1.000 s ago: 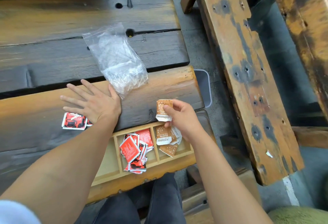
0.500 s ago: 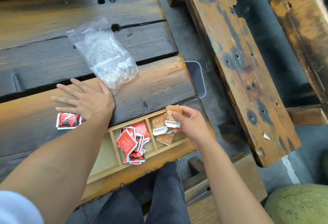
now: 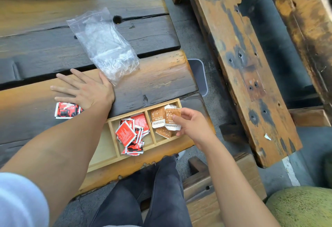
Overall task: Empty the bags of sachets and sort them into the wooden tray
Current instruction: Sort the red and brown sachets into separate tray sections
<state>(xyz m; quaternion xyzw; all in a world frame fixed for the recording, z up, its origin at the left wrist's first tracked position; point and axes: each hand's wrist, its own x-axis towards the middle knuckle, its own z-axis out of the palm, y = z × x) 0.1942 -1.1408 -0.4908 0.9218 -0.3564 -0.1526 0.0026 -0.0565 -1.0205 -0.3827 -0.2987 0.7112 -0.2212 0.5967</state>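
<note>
A three-compartment wooden tray (image 3: 102,154) lies at the table's near edge. Its middle compartment holds several red sachets (image 3: 132,134); its right compartment holds brown sachets (image 3: 157,119). My right hand (image 3: 195,128) pinches one brown sachet (image 3: 172,120) low over that right compartment. The left compartment looks bare, partly hidden by my arm. My left hand (image 3: 84,90) rests flat on the table, fingers spread, holding nothing. A red sachet (image 3: 66,112) lies on the table just under its palm edge. A crumpled clear plastic bag (image 3: 103,45) lies beyond my left thumb.
The table (image 3: 152,79) is made of rough dark and orange planks with holes. A grey bin (image 3: 198,75) stands beside its right edge. A weathered bench (image 3: 239,61) runs along the right. My legs (image 3: 147,196) are under the near edge.
My right hand has carried the brown sachet down from above the tray's far rim into the right compartment. My left hand has stayed flat on the table.
</note>
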